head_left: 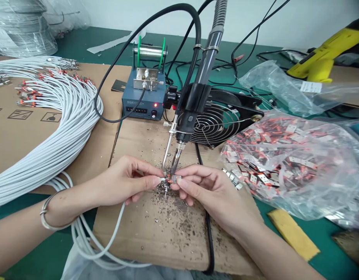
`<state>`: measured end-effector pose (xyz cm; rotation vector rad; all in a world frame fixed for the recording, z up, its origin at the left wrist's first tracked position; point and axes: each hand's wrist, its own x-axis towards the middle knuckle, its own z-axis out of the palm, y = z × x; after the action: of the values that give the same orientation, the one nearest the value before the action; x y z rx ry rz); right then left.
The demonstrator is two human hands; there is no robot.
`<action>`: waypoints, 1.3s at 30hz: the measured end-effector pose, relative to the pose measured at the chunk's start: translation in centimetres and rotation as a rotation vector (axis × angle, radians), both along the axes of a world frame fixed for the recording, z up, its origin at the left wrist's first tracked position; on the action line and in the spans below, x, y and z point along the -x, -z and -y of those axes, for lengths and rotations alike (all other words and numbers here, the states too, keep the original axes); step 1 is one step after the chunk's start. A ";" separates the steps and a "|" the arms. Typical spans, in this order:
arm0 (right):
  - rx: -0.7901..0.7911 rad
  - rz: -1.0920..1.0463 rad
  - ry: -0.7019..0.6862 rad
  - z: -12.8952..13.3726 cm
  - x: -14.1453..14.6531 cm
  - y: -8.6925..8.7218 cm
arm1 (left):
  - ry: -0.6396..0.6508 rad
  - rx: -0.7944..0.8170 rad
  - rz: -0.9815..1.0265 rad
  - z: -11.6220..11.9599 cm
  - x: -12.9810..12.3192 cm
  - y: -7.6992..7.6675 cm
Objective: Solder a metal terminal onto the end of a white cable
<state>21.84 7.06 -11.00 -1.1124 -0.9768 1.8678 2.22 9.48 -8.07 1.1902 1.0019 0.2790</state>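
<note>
- Two hands meet under the fixed black soldering iron (179,149), so its tip touches the joint.
- Left hand (124,182) pinches the thin white wire (115,229), palm down.
- Right hand (214,190) pinches the small silver metal terminal (176,179), mid-board on the brown cardboard sheet (168,237).

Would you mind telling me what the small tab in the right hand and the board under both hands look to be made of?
The tab looks like bright metal: silvery and shiny. The board looks like raw wood or fibreboard: matt brown, speckled with dark flecks and solder bits.
</note>
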 end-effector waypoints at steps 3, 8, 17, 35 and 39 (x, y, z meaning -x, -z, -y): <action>-0.024 -0.012 -0.009 0.0 0.0 0.2 | 0.005 -0.002 -0.008 0.0 0.0 -0.1; -0.004 0.013 -0.002 0.0 0.0 0.1 | 0.021 -0.026 -0.054 -0.1 0.0 0.1; 0.024 0.099 0.009 0.0 0.3 0.1 | 0.038 -0.051 -0.098 -0.1 0.2 0.6; -0.024 0.071 -0.009 0.1 0.0 0.0 | 0.030 -0.034 -0.069 0.0 0.1 0.1; 0.000 0.103 -0.004 0.1 0.0 0.0 | 0.020 -0.022 -0.091 0.0 0.0 0.1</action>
<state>21.81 7.01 -10.97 -1.2172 -1.0373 1.8285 2.27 9.50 -8.16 1.2411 1.0677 0.2216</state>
